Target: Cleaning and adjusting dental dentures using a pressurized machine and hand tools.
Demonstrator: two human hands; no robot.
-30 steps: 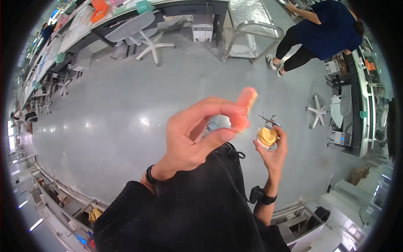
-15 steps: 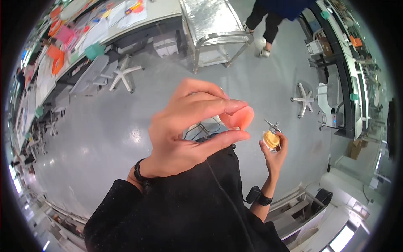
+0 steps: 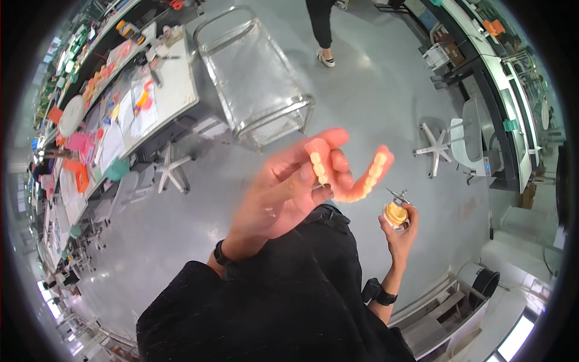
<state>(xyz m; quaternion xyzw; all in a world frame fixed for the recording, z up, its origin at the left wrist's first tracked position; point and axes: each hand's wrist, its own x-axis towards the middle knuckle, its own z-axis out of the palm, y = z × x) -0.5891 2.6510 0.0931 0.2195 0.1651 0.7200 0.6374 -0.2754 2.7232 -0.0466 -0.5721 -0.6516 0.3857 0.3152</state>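
My left hand [image 3: 283,193] is raised close to the camera and grips a pink horseshoe-shaped denture [image 3: 353,175] with pale teeth, held between thumb and fingers. A black band sits on that wrist. Lower and to the right, my right hand [image 3: 399,232] holds a small yellow-orange dental cast [image 3: 395,213] mounted on a metal frame. A dark watch is on the right wrist. Both sleeves are black.
A clear wheeled cart [image 3: 253,78] stands on the grey floor ahead. A cluttered workbench [image 3: 126,102] with papers and orange items runs along the left. Another person's legs [image 3: 322,30] are at the top. A stool [image 3: 443,145] and benches line the right.
The view has swung, bringing the cart and left bench nearer. My left hand has turned the denture so its full arch and teeth show. The right hand stays low with the cast.
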